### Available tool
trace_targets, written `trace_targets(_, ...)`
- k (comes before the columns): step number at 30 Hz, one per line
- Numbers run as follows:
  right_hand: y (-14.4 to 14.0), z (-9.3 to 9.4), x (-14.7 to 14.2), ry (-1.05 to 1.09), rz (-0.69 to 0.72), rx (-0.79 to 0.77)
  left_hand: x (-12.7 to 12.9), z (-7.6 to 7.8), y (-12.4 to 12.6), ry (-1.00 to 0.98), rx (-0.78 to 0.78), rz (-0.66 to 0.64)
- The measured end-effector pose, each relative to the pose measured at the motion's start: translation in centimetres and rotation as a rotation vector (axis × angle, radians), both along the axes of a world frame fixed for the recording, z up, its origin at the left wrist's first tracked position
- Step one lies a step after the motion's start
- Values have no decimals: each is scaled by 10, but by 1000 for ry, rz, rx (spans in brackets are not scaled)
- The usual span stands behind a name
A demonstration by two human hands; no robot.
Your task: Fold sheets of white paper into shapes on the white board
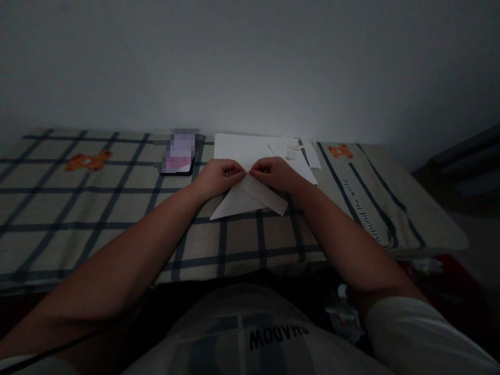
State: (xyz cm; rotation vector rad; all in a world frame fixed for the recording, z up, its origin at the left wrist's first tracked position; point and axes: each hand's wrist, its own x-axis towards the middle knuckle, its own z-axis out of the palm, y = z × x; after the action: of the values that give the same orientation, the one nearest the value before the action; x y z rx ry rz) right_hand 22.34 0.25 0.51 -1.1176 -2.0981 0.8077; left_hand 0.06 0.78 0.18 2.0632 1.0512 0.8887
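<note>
A folded sheet of white paper [247, 198] is held up by its top point above the checked cloth. My left hand [220, 178] pinches the paper just left of that point, thumb against fingers. On the other side, my right hand [276, 173] pinches it too, and the fingertips of both hands nearly meet. Below them the paper spreads into two slanting flaps, one toward the lower left and a narrower one toward the lower right. Behind my hands lies a stack of white paper [238, 147], partly covered by my fingers.
A phone [180, 152] with a lit screen stands or lies left of the stack. Small paper scraps [291, 148] rest on the stack's right part. The checked cloth [117, 208] covers the table up to the wall [250, 67]. Below the front edge is a clear plastic bottle [344, 312].
</note>
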Motion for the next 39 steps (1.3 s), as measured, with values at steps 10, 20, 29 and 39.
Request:
trace_targets(10,0,0,0,47,-14,30,0,-4,2,-38,80,59)
trace_targets(20,5,-1,2,127,-99,147,0,1,-1,25,79,131)
trace_targets(29,6,2,5,74,-42,267,0,1,-1,66,142,136)
trace_targets(39,6,2,5,55,1,206,0,1,-2,89,170,111)
